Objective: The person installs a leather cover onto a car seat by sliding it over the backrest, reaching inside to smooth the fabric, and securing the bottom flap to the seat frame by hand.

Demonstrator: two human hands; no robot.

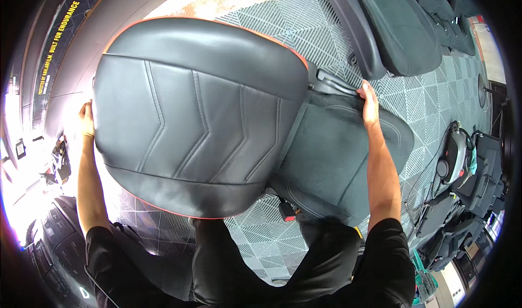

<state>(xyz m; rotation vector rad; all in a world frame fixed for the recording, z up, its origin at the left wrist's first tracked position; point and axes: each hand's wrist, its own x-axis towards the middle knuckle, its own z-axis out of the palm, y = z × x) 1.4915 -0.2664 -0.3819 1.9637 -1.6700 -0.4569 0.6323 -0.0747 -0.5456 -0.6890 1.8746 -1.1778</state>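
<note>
A car seat lies across the floor in front of me. Its large backrest wears smooth black leather with stitched chevron lines and orange-red piping. To the right, its cushion is dark grey fabric. My left hand grips the far-left edge of the backrest, its fingertips partly hidden in glare. At the cushion's far side, my right hand is closed on the end of a black side lever. A buckle with a red button sits at the seat's near side, between my legs.
Another dark seat stands at the far right. More black seat parts and a grey corded appliance are on the right. A car body borders the left, above a black padded item. Grey patterned tiles cover the floor.
</note>
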